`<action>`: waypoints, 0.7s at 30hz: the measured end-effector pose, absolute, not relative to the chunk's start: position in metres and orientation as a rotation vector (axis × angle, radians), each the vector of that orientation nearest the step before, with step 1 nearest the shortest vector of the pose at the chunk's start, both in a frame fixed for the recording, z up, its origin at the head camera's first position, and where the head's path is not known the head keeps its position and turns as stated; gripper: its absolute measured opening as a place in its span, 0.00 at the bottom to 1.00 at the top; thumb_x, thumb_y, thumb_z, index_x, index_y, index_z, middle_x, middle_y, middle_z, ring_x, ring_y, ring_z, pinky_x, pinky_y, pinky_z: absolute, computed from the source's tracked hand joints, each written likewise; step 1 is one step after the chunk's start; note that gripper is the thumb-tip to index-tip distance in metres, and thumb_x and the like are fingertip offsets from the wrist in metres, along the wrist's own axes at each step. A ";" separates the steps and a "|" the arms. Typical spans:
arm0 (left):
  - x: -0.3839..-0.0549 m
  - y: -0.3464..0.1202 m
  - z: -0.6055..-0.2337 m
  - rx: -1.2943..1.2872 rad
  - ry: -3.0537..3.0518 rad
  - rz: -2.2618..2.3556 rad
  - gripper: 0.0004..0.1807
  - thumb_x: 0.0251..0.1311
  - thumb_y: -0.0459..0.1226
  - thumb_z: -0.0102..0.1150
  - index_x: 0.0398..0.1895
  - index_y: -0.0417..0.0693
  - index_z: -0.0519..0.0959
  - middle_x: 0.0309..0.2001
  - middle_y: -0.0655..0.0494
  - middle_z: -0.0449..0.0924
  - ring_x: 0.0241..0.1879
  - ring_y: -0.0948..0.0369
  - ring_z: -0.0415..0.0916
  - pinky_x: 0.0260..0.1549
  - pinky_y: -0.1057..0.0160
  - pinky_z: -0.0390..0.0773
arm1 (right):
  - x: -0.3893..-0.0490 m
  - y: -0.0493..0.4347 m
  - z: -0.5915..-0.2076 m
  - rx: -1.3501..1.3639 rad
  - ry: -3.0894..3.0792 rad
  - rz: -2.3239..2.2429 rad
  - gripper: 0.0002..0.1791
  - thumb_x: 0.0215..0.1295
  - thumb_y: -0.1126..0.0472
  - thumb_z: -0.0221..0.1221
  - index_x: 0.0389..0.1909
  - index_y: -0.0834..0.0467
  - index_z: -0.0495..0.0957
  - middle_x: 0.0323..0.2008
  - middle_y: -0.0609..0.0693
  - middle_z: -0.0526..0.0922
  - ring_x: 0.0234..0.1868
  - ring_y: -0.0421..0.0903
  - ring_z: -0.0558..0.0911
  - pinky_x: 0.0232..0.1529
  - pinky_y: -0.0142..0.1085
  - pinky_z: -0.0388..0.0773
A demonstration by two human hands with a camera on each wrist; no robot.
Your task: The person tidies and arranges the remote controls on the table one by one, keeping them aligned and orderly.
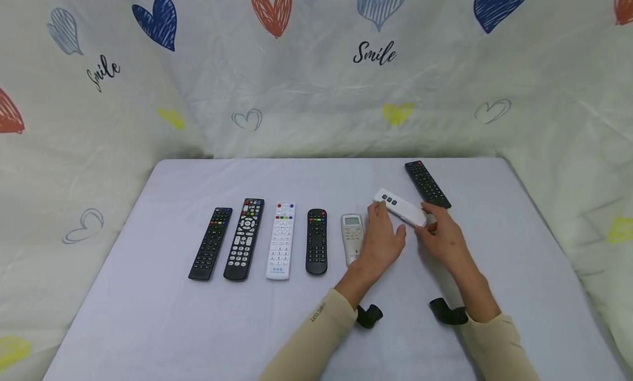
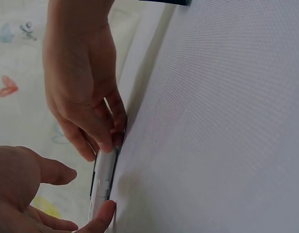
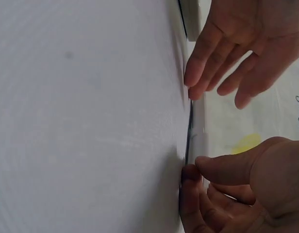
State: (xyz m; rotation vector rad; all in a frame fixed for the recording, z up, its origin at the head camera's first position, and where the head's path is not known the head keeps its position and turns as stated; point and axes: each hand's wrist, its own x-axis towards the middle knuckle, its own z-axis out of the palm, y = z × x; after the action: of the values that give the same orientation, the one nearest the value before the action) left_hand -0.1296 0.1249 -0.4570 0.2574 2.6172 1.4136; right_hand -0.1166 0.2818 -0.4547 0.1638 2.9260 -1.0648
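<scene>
A slim white remote control [image 1: 401, 208] with a few dark buttons lies slanted at the right of the table. My right hand [image 1: 445, 239] pinches its near right end between thumb and fingers; the right wrist view shows this grip at the remote's end [image 3: 197, 143]. At the remote's left part, my left hand [image 1: 381, 241] touches the edge with extended fingertips, its thumb held apart. Under the left hand's outer side, a small grey remote with a display [image 1: 353, 235] is partly hidden. Just beyond the right hand lies a black remote [image 1: 427, 184], angled toward the back edge.
Left of the hands, several remotes stand in a row: a short black one [image 1: 316, 242], a white one [image 1: 281, 242], a long black one [image 1: 244, 239] and another black one [image 1: 210, 244]. The white table [image 1: 163, 326] meets a heart-patterned cloth [image 1: 306, 84] behind.
</scene>
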 end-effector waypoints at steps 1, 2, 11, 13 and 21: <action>-0.130 0.125 -0.458 0.258 2.622 1.419 0.40 0.74 0.38 0.58 0.81 0.32 0.51 0.79 0.38 0.52 0.77 0.52 0.63 0.73 0.59 0.69 | -0.117 0.282 -0.454 0.159 2.922 -1.061 0.36 0.70 0.69 0.61 0.77 0.64 0.61 0.55 0.70 0.76 0.42 0.59 0.81 0.33 0.36 0.75; -0.131 0.125 -0.458 0.257 2.625 1.425 0.40 0.73 0.38 0.58 0.80 0.31 0.51 0.79 0.37 0.51 0.77 0.51 0.62 0.73 0.58 0.70 | -0.116 0.283 -0.454 0.152 2.922 -1.057 0.36 0.70 0.69 0.61 0.77 0.64 0.61 0.55 0.70 0.76 0.42 0.59 0.81 0.33 0.36 0.76; -0.138 0.124 -0.460 0.206 2.558 1.532 0.42 0.72 0.36 0.58 0.81 0.29 0.49 0.81 0.34 0.45 0.81 0.47 0.55 0.76 0.55 0.64 | -0.115 0.286 -0.457 0.117 2.911 -1.046 0.36 0.71 0.71 0.59 0.78 0.64 0.59 0.61 0.71 0.73 0.45 0.60 0.81 0.35 0.39 0.78; -0.139 0.124 -0.461 0.192 2.562 1.527 0.42 0.71 0.36 0.59 0.80 0.30 0.51 0.80 0.35 0.49 0.78 0.49 0.61 0.75 0.57 0.68 | -0.114 0.286 -0.457 0.113 2.905 -1.041 0.36 0.71 0.71 0.58 0.78 0.64 0.59 0.61 0.71 0.73 0.45 0.60 0.81 0.36 0.39 0.78; -0.143 0.121 -0.460 0.142 2.521 1.545 0.38 0.72 0.37 0.61 0.79 0.35 0.56 0.74 0.41 0.59 0.55 0.62 0.74 0.53 0.69 0.80 | -0.112 0.287 -0.458 0.093 2.918 -1.045 0.35 0.72 0.71 0.58 0.78 0.65 0.60 0.63 0.70 0.71 0.46 0.59 0.79 0.35 0.35 0.75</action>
State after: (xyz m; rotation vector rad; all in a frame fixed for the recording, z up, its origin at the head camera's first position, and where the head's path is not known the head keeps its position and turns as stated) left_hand -0.1427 0.1210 -0.4602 0.1419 2.5209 1.5454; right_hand -0.1122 0.2874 -0.4578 0.0925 2.9181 -1.0454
